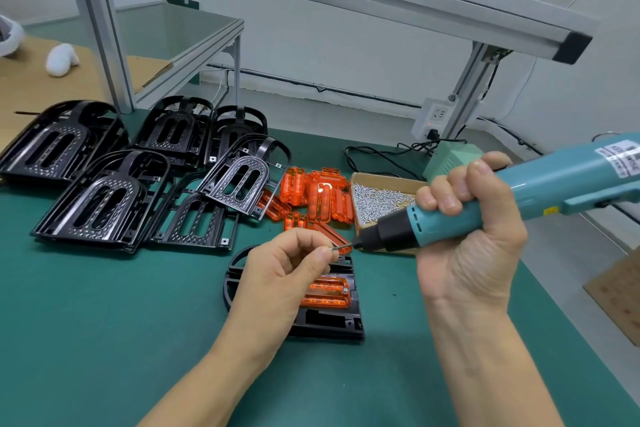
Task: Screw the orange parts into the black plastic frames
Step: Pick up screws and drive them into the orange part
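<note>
Surface (86,305): green mat; all places given relative to the black frame in work.

Spare black frames (104,198): heap of about six, overlapping, far left of and behind the frame in work.

Left hand (284,274): directly over the frame in work, covering its left half. Fingers (323,255) curled, thumb and forefinger pinching a small screw (335,247) at the driver bit, above the frame's rear edge.

Black frame in work (332,322): flat on the surface, one orange part (327,291) seated in it, just right of the left hand.

Loose orange parts (315,196): pile behind the frame, between the spare frames and the screw box.

Screw box (381,199): open cardboard tray of silver screws, behind and right of the frame.

Electric screwdriver (485,208): teal body, black nose, tilted, bit pointing left to the pinched screw.

Right hand (471,229): right of the frame, raised, fingers wrapped round the screwdriver body.
</note>
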{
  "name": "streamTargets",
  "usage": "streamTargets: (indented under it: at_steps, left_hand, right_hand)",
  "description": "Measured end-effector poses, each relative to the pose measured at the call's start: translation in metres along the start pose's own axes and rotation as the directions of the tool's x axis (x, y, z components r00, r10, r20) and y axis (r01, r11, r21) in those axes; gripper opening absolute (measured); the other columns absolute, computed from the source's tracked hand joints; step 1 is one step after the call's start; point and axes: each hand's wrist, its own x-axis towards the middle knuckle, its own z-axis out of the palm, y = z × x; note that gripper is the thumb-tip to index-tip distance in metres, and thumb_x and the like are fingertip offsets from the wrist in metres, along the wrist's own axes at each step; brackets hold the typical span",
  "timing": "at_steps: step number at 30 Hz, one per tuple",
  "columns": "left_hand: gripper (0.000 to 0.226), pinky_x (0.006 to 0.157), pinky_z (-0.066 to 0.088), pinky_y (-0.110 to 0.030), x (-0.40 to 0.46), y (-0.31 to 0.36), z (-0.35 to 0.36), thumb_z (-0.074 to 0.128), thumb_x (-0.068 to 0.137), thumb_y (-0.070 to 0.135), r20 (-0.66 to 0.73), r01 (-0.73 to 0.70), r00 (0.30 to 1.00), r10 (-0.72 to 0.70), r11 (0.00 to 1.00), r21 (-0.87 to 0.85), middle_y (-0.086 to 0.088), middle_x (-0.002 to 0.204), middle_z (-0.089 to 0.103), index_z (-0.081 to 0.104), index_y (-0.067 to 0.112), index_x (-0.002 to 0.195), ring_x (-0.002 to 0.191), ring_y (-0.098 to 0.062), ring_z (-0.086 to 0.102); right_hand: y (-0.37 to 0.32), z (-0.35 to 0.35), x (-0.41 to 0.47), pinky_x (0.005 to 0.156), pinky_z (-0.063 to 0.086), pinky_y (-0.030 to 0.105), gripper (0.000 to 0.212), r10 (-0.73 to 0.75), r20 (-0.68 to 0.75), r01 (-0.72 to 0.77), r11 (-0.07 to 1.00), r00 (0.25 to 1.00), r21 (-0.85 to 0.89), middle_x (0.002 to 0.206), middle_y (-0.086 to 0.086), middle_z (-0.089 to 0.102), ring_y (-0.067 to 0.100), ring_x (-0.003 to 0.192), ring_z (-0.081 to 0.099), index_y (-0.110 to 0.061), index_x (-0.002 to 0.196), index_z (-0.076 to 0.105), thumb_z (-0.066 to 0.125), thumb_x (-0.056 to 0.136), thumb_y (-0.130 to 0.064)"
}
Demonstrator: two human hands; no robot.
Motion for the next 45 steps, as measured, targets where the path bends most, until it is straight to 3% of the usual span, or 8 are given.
streamTargets:
  at_steps: [8,14,19,27,30,33,37,45]
  left_hand:
    - [0.006,0.062,0.051,-0.017,0.002,0.001,-0.004,0.067,0.071,0.017,0.129,0.219,0.974,-0.188,0.932,-0.289,-0.005,0.074,0.066,0.072,0.015,0.074,0.062,-0.008,0.056]
    - [0.01,0.063,0.049,-0.015,0.002,-0.004,0.003,0.067,0.067,0.022,-0.078,0.056,0.994,-0.071,0.98,-0.188,-0.003,0.072,0.068,0.074,0.017,0.074,0.061,-0.006,0.056]
    - [0.015,0.063,0.049,-0.015,0.005,-0.003,-0.006,0.07,0.067,0.026,0.005,0.105,0.994,-0.105,0.979,-0.175,-0.004,0.073,0.067,0.073,0.016,0.077,0.062,-0.007,0.055]
    - [0.028,0.082,0.048,-0.017,0.005,0.011,-0.039,0.073,0.072,0.021,0.016,0.073,0.997,-0.077,0.98,0.183,0.005,0.09,0.067,0.074,0.031,0.099,0.083,-0.008,0.057]
    - [0.035,0.09,0.034,-0.004,0.005,0.015,-0.058,0.077,0.075,0.031,0.021,-0.002,1.0,-0.01,0.844,0.536,0.027,0.11,0.062,0.067,0.044,0.106,0.103,0.014,0.051]
    - [0.083,0.114,0.012,-0.023,0.001,0.01,-0.064,0.061,0.05,0.072,0.182,-0.059,0.971,-0.158,0.575,0.816,0.038,0.133,0.032,0.045,0.049,0.128,0.13,0.02,0.014]
    - [0.108,0.115,-0.014,-0.029,-0.002,-0.004,-0.062,0.049,0.046,0.081,0.251,-0.157,0.939,-0.235,0.356,0.921,0.037,0.144,0.011,0.022,0.044,0.144,0.134,0.015,-0.01]
    - [0.098,0.099,-0.011,-0.011,0.0,-0.011,-0.062,0.07,0.06,0.065,0.288,-0.214,0.944,-0.163,0.361,0.908,0.03,0.148,0.015,0.025,0.042,0.144,0.133,0.009,-0.005]
  right_hand:
    - [0.0,-0.001,0.0,0.05,0.039,0.02,0.015,-0.033,0.066,0.035,0.999,0.997,-0.024,0.054,-0.007,0.038,0.006,0.043,0.038,-0.018,0.088,0.048,0.047,0.082,-0.004]
    - [0.012,-0.002,-0.004,0.05,0.039,0.019,0.017,-0.033,-0.074,0.035,0.999,0.997,0.021,0.055,-0.008,0.037,0.006,0.045,0.038,-0.021,0.086,0.048,0.05,0.079,-0.005]
    - [0.013,-0.003,-0.002,0.05,0.039,0.019,0.017,-0.005,-0.082,0.011,0.998,0.997,0.069,0.055,-0.009,0.037,0.005,0.045,0.038,-0.022,0.084,0.049,0.05,0.08,-0.006]
    - [0.016,-0.012,0.0,0.051,0.039,0.019,0.016,0.069,-0.024,-0.068,0.997,0.997,0.031,0.056,-0.008,0.038,0.006,0.046,0.038,-0.022,0.085,0.05,0.051,0.082,-0.007]
    - [0.024,-0.016,-0.001,0.05,0.039,0.02,0.018,0.114,0.016,-0.113,0.993,0.993,-0.034,0.056,-0.007,0.038,0.007,0.046,0.037,-0.021,0.087,0.049,0.052,0.08,-0.005]
    - [0.036,-0.017,-0.003,0.05,0.039,0.021,0.021,0.158,0.046,-0.153,0.983,0.986,-0.1,0.056,-0.006,0.038,0.008,0.045,0.038,-0.02,0.088,0.051,0.053,0.078,-0.002]
    - [0.049,-0.017,-0.004,0.051,0.039,0.022,0.022,0.21,0.087,-0.192,0.966,0.974,-0.173,0.056,-0.005,0.039,0.009,0.045,0.038,-0.021,0.087,0.056,0.054,0.077,-0.001]
    - [0.059,-0.017,-0.003,0.05,0.04,0.023,0.022,0.223,0.157,-0.177,0.948,0.962,-0.263,0.057,-0.003,0.043,0.01,0.044,0.04,-0.018,0.087,0.055,0.055,0.078,0.002]
